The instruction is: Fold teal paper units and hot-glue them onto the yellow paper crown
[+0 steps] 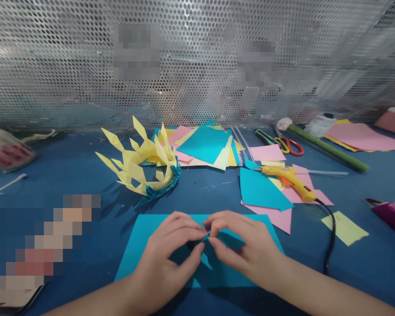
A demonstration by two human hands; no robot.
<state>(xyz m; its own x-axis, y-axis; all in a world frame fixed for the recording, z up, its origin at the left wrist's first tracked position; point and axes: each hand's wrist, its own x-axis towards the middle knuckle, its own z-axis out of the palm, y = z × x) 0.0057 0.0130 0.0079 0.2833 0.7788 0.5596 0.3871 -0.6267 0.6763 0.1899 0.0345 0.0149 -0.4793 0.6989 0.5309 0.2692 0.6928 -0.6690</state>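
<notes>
My left hand (pixel 169 252) and my right hand (pixel 242 243) meet fingertip to fingertip over a teal paper sheet (pixel 141 245) lying on the blue table (pixel 69 166). Between the thumbs and forefingers of both hands sits a small folded teal paper piece (pixel 206 259); most of it is hidden by the fingers. Behind the sheet, to the left, stands a spiky ring of folded yellow paper with a teal band, a paper crown (pixel 141 164).
A pile of teal, pink and yellow paper sheets (pixel 206 147) lies further back. A yellow glue gun (pixel 291 180) with a black cord rests on teal and pink sheets at right. Scissors (pixel 288 145), a green rod (pixel 329 151) and a perforated metal wall (pixel 197 66) stand behind.
</notes>
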